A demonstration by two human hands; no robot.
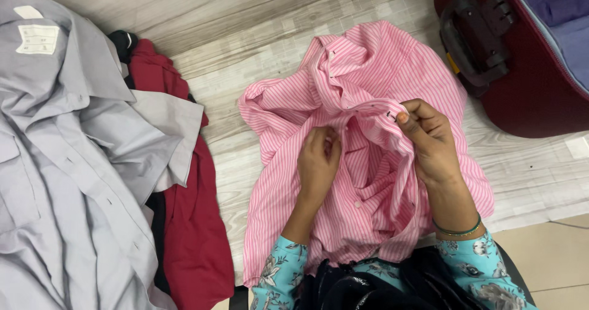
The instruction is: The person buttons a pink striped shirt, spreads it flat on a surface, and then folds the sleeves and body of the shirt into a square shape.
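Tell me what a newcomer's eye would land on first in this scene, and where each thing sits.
The bright pink striped shirt crumpled in the middle of the pale wooden surface draws the eye first, with the left hand and right hand pinching its buttoned front edges. At the left lies a large grey shirt over a dark red garment. A maroon suitcase lies open at the top right.

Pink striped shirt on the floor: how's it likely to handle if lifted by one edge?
The pink striped cotton shirt looks floppy: it lies in deep folds and would probably sag and trail. It seems thin, so likely light. The right hand pinches its buttonhole edge and the left hand grips fabric, suggesting it bunches easily rather than slipping.
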